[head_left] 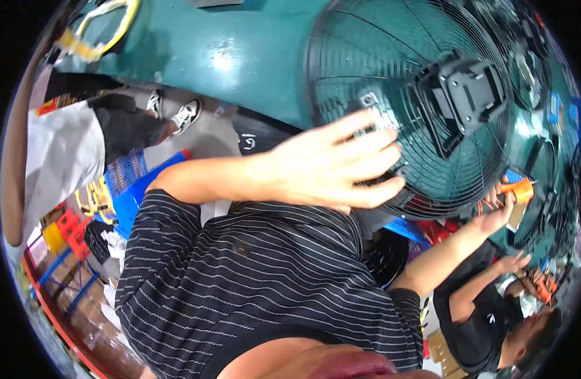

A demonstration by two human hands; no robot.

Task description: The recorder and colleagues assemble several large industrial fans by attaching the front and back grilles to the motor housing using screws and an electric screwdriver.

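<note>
"Orange power tool (521,189), clasped in the right hand (495,213). And the left hand (331,165)?"

"Fingers spread, at the near side of the black wire fan guard (401,91); whether they touch it, I can't tell. The hands are well apart."

"Where's the guard lying?"

"On the green table (259,72), with its black motor mount (472,93) facing up."

"How would it handle?"

"Stiff but awkwardly broad, I'd judge; the mount probably carries most of the weight. Thin wires may bend, so take the outer rim on opposite sides."

"Any writing?"

"Pale marks on the dark panel (265,131) below the table edge; nothing legible on the guard."
</note>
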